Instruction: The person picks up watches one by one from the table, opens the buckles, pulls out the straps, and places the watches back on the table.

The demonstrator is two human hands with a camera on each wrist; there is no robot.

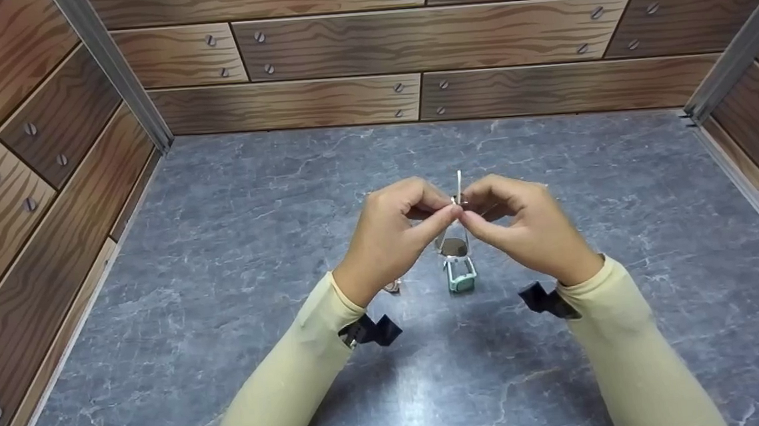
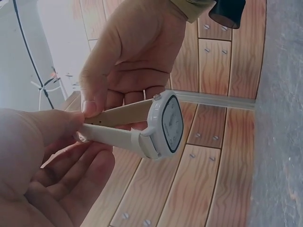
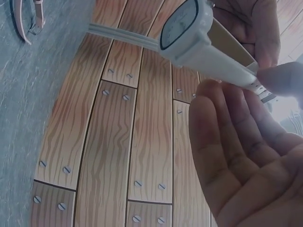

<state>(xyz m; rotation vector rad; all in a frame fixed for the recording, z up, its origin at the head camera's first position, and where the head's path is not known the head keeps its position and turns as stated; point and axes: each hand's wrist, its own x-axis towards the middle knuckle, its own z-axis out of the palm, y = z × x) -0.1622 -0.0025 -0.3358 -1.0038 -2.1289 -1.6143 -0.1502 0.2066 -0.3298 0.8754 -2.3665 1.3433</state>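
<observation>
Both hands hold a white wristwatch (image 2: 171,124) up off the table. My left hand (image 1: 388,236) pinches the strap ends between thumb and fingers. From the other side, my right hand (image 1: 531,232) grips them too, thumb tip close to the left thumb. In the left wrist view the strap (image 2: 111,137) forms a loop, and the square-cornered case faces away from the hands. One narrow strap end (image 1: 460,186) sticks up above the fingertips in the head view. How the buckle sits is hidden by the fingers.
A green watch (image 1: 462,283) is on the table just below the hands. Partly behind the left wrist lies a small pinkish-brown item (image 1: 392,286); in the right wrist view a pink strap with a buckle (image 3: 39,19) shows. Wood-patterned panels (image 1: 407,40) surround the marbled tabletop (image 1: 252,202).
</observation>
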